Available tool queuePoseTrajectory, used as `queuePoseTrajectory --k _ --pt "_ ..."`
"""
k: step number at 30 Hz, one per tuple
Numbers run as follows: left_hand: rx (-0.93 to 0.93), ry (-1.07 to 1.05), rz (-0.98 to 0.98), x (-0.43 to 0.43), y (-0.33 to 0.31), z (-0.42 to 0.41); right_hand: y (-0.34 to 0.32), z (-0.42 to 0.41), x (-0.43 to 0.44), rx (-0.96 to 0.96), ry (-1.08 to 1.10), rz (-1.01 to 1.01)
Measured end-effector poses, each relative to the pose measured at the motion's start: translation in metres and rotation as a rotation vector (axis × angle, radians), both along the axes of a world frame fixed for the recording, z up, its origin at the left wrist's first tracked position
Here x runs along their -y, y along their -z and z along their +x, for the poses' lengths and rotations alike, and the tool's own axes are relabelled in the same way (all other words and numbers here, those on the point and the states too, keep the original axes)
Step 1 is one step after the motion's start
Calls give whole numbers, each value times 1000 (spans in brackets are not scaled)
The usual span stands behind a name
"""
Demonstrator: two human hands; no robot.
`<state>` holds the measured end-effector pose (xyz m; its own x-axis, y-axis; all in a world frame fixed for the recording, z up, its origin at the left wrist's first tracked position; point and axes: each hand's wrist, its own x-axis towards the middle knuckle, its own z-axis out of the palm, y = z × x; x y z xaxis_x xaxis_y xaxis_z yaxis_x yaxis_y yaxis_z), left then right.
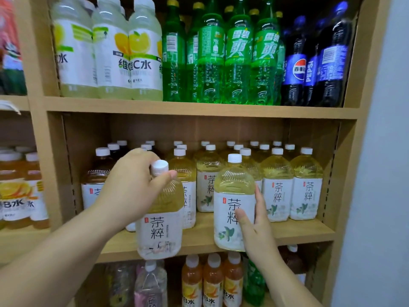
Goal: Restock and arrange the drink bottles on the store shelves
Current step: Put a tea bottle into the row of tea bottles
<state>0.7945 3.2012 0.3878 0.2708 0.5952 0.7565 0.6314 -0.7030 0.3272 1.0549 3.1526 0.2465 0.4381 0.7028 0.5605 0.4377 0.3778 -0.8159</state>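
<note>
Hands around two tea bottles, shelf front

Bright, even indoor light; dim shadow under the shelf board at back of mid bay. Green bottles glow oversaturated. Wide-angle bends uprights at L/R edges; far-left bottles and cola bottles blurred, centre labels sharp.

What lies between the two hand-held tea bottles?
In the head view, bare shelf board in front, between left-hand bottle and right-hand bottle; stocked tea bottles stand behind.
</note>
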Motion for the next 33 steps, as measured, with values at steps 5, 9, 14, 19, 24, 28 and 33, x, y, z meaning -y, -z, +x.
queuePoseTrajectory --k 5,9,14,19,24,28,33 --pt "44 -25 -5 -13 9 -6 5 -9 -17 159 189 -79" --pt "36 -21 -5 -21 10 0 3 -11 -26 279 284 -125" --pt "29 -27 -5 -32 9 2 -6 -21 -34 462 385 -80" --pt "19 -38 -30 -37 7 3 -17 -15 -47 631 506 -202" --pt "22 -38 -38 -40 7 5 -8 -19 -53 717 543 -328" --pt "20 -50 -42 -42 6 6 -8 -21 -53 681 505 -328" --pt "22 -50 -62 -45 6 8 -8 -35 -43 480 266 -193"
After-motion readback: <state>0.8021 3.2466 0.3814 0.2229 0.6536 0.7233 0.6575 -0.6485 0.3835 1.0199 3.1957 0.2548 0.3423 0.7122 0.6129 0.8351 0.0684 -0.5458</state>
